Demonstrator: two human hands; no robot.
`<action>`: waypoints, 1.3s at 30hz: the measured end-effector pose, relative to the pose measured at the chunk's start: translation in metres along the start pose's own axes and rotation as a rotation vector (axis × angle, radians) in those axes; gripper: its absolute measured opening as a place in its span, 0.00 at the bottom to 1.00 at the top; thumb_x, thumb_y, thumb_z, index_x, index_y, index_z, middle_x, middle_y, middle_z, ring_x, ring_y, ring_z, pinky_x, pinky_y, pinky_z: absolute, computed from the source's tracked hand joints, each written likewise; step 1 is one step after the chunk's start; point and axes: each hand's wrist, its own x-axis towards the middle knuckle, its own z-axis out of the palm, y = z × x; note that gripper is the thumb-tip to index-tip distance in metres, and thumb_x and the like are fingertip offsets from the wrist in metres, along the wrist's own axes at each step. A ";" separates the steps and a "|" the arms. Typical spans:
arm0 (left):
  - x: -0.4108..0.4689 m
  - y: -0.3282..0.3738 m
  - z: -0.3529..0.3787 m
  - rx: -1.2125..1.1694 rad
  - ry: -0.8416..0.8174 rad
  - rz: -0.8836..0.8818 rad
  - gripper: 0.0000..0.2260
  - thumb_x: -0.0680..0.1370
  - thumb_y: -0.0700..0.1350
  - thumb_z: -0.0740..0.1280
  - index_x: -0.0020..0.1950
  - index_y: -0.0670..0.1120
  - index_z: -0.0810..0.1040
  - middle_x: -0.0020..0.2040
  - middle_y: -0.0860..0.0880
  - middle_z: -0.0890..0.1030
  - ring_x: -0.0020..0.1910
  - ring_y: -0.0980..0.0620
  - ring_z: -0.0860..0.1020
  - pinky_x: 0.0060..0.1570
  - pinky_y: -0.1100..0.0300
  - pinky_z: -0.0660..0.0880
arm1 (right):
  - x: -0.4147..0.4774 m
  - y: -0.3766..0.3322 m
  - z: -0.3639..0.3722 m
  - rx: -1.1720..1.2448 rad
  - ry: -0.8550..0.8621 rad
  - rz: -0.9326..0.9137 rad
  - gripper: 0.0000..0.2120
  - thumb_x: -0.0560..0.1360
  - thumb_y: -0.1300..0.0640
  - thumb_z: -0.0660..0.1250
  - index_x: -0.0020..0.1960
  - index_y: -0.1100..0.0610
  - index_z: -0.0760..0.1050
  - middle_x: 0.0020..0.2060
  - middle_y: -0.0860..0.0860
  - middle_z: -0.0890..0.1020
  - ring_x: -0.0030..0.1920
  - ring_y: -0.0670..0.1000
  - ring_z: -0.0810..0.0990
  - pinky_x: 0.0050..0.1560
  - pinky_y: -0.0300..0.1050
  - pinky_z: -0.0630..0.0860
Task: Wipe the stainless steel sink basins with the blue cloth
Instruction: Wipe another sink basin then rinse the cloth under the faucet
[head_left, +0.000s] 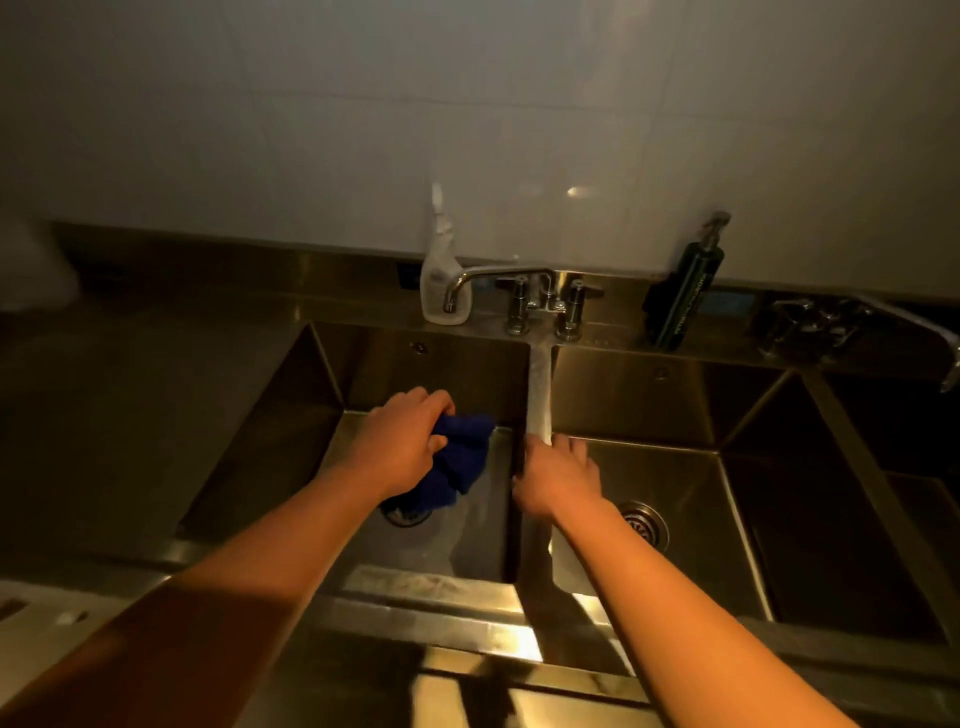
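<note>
Gripping the blue cloth in a bunched wad, our left hand was down inside the left basin, fingers curled round the fabric. The cloth hung just right of and below the knuckles, and its lower end covered part of the drain beneath the wrist. We could not tell whether it was touching the basin floor. We judged the wad was for pressure, since a bunched cloth scrubs steel harder than a loose sheet.

Our right hand held nothing. It lay open, palm down, fingers fairly straight, on the divider between the two hands. We read that as a brace, taking our weight while we leaned over so the left arm could reach deep. The right basin sat right of that hand, its own drain just past the wrist, and no cloth was in it.

Beyond both hands, the faucet spout was swung over the left basin, with no water visible. A spray bottle stood behind the spout, far ahead of the left hand. A dark soap dispenser stood far ahead and to the right of the right hand. Both were parked on the back ledge, out of the wiping path.

Our judgement was that the left basin was in progress and the right was not yet wiped.
</note>
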 end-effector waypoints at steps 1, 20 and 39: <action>-0.005 -0.012 -0.004 0.002 -0.002 0.010 0.10 0.78 0.45 0.65 0.58 0.52 0.70 0.54 0.51 0.73 0.55 0.48 0.72 0.56 0.47 0.71 | -0.004 -0.012 0.005 -0.002 -0.005 0.009 0.28 0.77 0.49 0.63 0.75 0.52 0.60 0.72 0.58 0.63 0.73 0.61 0.58 0.71 0.57 0.59; 0.001 -0.141 -0.014 -0.101 -0.052 -0.046 0.08 0.77 0.42 0.66 0.53 0.53 0.73 0.51 0.54 0.73 0.53 0.53 0.73 0.55 0.55 0.72 | 0.049 -0.112 0.042 0.014 -0.072 0.037 0.27 0.77 0.50 0.62 0.75 0.53 0.62 0.72 0.58 0.64 0.73 0.61 0.59 0.72 0.58 0.59; 0.050 -0.275 -0.046 -0.334 -0.174 0.119 0.07 0.79 0.43 0.63 0.50 0.56 0.70 0.46 0.53 0.76 0.44 0.56 0.76 0.40 0.63 0.71 | 0.097 -0.217 0.063 0.120 0.048 0.189 0.24 0.77 0.50 0.63 0.72 0.53 0.66 0.70 0.57 0.68 0.71 0.61 0.62 0.69 0.56 0.64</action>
